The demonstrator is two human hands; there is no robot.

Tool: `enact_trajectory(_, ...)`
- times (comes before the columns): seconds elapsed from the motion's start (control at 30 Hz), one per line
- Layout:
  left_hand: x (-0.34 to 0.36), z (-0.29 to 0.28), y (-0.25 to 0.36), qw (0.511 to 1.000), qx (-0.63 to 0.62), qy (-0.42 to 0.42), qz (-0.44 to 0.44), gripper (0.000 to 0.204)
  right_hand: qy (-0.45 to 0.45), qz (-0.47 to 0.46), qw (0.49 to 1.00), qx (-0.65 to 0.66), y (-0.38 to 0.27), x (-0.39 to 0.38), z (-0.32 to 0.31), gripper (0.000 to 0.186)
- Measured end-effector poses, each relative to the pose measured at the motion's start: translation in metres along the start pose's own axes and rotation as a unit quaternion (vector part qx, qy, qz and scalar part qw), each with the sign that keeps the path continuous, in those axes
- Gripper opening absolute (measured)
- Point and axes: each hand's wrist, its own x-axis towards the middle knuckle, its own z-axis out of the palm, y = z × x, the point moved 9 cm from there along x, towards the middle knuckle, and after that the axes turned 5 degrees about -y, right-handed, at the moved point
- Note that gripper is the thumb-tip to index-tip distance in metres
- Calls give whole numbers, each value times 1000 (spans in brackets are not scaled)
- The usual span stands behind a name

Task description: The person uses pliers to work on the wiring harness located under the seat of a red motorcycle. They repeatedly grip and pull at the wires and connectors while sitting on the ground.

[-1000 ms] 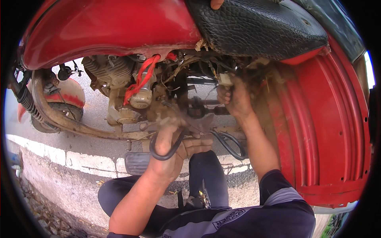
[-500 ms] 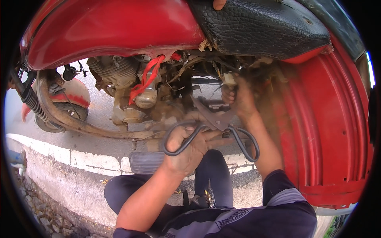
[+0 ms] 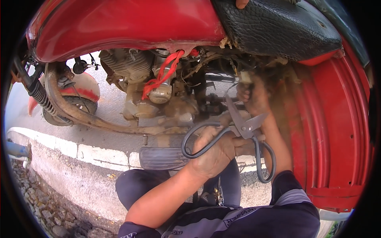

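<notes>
My left hand (image 3: 216, 152) grips large scissors (image 3: 245, 129) with black loop handles and worn metal blades. One loop goes around the hand, while the other loop hangs free over my right forearm. The blades are spread apart, one tip pointing up close to my right hand (image 3: 256, 97). My right hand is closed around a cream-coloured plastic connector (image 3: 246, 77) under the black seat (image 3: 278, 31). Thin wires run near the connector; its lower part is hidden by the fingers. Nothing visible lies between the blades.
Above hangs a red fuel tank (image 3: 127, 23) beside a dusty engine (image 3: 131, 67) with a red cloth strip (image 3: 162, 75). A red ribbed body panel (image 3: 333, 135) stands at right. A black footrest (image 3: 162, 158) is below. Another person's finger (image 3: 241, 4) rests on the seat.
My left hand has brought the scissors right, nearer my right hand, and turned the blades more upright. The whole view has shifted, and my right hand still grips the connector.
</notes>
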Motion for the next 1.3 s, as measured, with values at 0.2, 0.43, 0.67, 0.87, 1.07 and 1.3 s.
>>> enact_trajectory(0.2,-7,-7,-12,995,62,44,-65,78,-23,-15,999,-29,-5,0,4,23)
enact_trajectory(0.43,0,-1,-5,986,152,46,-51,82,-7,-9,1000,20,-3,-1,8,20)
enact_trajectory(0.67,-2,-7,5,964,228,123,-67,74,-9,6,1000,0,-8,-2,1,21)
enact_trajectory(0.87,23,-3,63,934,324,150,34,65,57,-5,998,-9,-5,-4,1,25)
enact_trajectory(1.07,40,-21,75,822,542,176,0,43,-2,-29,999,-36,-7,2,-11,23)
enact_trajectory(1.3,44,-33,90,781,555,281,51,44,5,-78,996,-35,-23,-10,13,21)
